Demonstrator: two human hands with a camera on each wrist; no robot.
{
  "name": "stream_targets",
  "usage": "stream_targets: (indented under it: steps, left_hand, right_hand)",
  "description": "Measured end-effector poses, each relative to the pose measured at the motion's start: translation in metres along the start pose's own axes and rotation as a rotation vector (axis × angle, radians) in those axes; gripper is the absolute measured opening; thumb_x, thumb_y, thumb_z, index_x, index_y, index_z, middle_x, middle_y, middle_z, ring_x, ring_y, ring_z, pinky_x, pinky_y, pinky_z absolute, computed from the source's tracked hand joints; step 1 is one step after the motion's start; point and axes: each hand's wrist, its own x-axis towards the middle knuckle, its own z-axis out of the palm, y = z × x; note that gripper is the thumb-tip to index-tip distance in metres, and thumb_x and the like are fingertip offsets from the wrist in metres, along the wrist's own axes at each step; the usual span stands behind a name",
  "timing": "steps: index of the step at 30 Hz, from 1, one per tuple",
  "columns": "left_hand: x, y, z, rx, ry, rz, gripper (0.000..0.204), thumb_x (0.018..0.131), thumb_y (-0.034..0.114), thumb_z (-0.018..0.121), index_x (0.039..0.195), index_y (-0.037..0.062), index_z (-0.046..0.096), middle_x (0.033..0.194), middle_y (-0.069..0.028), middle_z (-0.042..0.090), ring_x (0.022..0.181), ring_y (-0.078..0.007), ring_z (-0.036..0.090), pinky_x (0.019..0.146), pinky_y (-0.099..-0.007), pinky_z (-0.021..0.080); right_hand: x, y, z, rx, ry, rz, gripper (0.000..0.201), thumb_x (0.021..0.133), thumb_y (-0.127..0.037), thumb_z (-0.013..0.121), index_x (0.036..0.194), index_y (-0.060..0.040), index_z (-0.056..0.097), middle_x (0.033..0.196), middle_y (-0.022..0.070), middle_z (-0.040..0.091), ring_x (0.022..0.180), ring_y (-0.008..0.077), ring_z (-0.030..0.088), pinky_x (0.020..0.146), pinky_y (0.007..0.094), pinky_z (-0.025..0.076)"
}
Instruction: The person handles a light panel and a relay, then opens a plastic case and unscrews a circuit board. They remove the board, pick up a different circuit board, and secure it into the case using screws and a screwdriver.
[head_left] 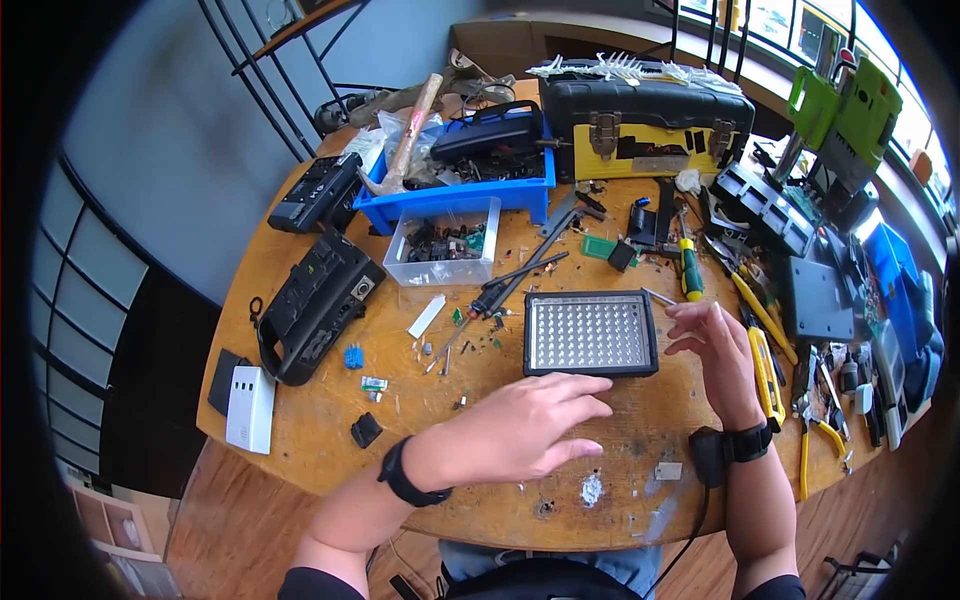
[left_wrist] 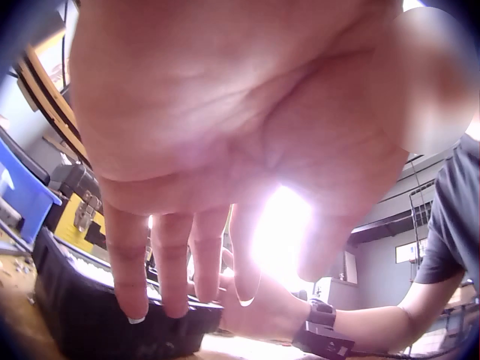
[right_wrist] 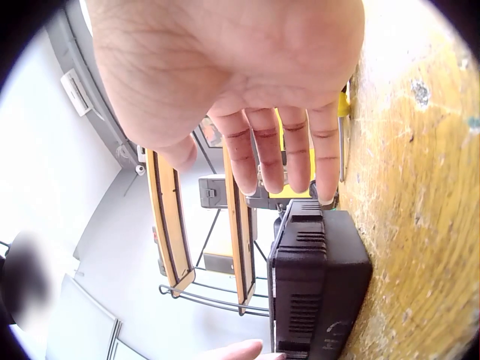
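Observation:
A black-framed LED light panel (head_left: 590, 335) lies face up on the wooden table, its rows of small bulbs showing. My left hand (head_left: 520, 428) is just in front of it, palm down, fingers stretched toward its near edge. In the left wrist view those fingertips overlap the side of the black panel (left_wrist: 112, 319). Beyond the panel's right side is my right hand (head_left: 722, 362), raised with slightly bent fingers and holding nothing. The right wrist view shows its fingertips close to a corner of the ribbed black housing (right_wrist: 311, 277).
Behind the panel stand a clear bin (head_left: 440, 262) of parts, a blue crate (head_left: 460, 200) with a hammer (head_left: 412, 130), and a black-and-yellow toolbox (head_left: 650, 120). Cutters, pliers and a yellow utility knife (head_left: 765, 375) crowd the right side. A black plastic housing (head_left: 315, 305) lies left.

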Motion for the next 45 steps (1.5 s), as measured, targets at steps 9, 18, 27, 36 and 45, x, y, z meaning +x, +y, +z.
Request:
stream_targets:
  steps: [9,18,27,36,45]
  left_hand:
    - [-0.031,-0.044,-0.088,0.018,0.450,-0.361,0.016,0.086,0.010,0.068,0.098,0.0005,0.069,0.094,-0.0111,0.070,0.089,-0.0204,0.066,0.080,-0.0305,0.050]
    - [-0.056,-0.093,-0.113,0.150,0.473,-0.580,0.021,0.087,0.014,0.067,0.103,-0.0002,0.066,0.099,-0.0151,0.067,0.092,-0.0290,0.064,0.083,-0.0346,0.050]
    - [-0.039,-0.126,-0.096,0.388,0.309,-0.418,0.031,0.084,0.003,0.062,0.114,-0.0033,0.058,0.106,-0.0150,0.060,0.091,-0.0336,0.061,0.081,-0.0403,0.051]
    - [-0.052,-0.115,-0.084,0.547,0.329,-0.381,0.027,0.071,-0.007,0.069,0.097,-0.0008,0.068,0.086,-0.0094,0.062,0.067,-0.0240,0.065,0.057,-0.0326,0.053]
    - [-0.049,-0.121,-0.106,0.397,0.372,-0.342,0.017,0.080,0.003,0.068,0.097,-0.0005,0.069,0.084,-0.0102,0.063,0.065,-0.0220,0.065,0.055,-0.0291,0.054]
  right_hand:
    - [-0.002,-0.001,0.003,0.022,0.020,-0.004,0.040,0.102,-0.031,0.040,0.098,0.0030,0.062,0.107,0.0158,0.062,0.089,0.0182,0.060,0.075,0.0341,0.053]
    - [-0.004,-0.001,0.005,-0.030,0.042,-0.026,0.047,0.101,-0.037,0.042,0.093,0.0056,0.060,0.102,0.0194,0.060,0.083,0.0223,0.061,0.072,0.0359,0.052]
    - [-0.008,0.002,0.004,-0.117,0.082,-0.029,0.057,0.097,-0.049,0.044,0.089,0.0049,0.059,0.093,0.0201,0.060,0.080,0.0250,0.062,0.067,0.0373,0.053]
    - [-0.010,0.005,0.004,-0.179,0.133,-0.012,0.047,0.098,-0.043,0.044,0.080,-0.0012,0.053,0.085,0.0146,0.056,0.074,0.0224,0.059,0.061,0.0344,0.053]
    - [-0.010,0.005,0.002,-0.215,0.127,-0.023,0.057,0.097,-0.057,0.039,0.082,-0.0038,0.052,0.085,0.0124,0.054,0.075,0.0201,0.055,0.061,0.0327,0.051]
